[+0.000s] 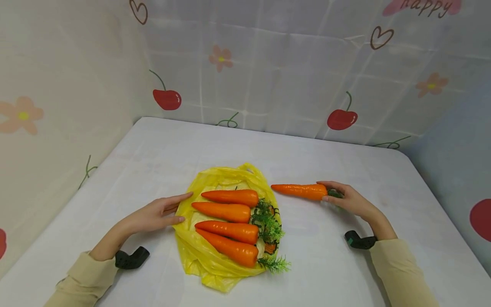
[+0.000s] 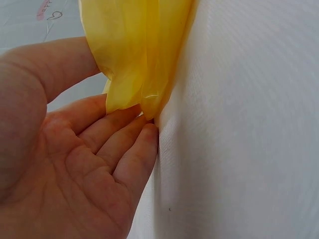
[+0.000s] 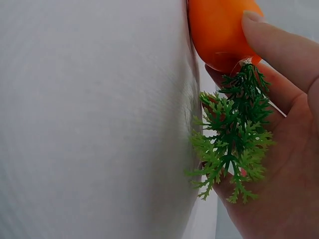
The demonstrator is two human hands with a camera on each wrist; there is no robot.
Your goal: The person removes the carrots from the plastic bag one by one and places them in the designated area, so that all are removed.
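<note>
A yellow plastic bag (image 1: 209,270) lies flattened on the table, with several orange carrots (image 1: 230,197) in a row on it, tips to the left and green leafy tops (image 1: 268,228) to the right. At the bag's left edge rests my left hand (image 1: 153,215), its fingers extended; in the left wrist view the thumb and fingertips touch the yellow plastic (image 2: 139,55). To the right of the bag, my right hand (image 1: 353,202) pinches another carrot (image 1: 297,190) near its thick end. Its leafy top (image 3: 239,129) hangs by the palm in the right wrist view.
The white table (image 1: 307,264) extends around the bag on all sides. Behind it hangs a pale curtain (image 1: 268,76) printed with cherries, flowers and hearts. Black curved devices (image 1: 132,258) sit at both wrists. A dark and orange pattern (image 1: 270,248) shows partly beneath the leafy tops.
</note>
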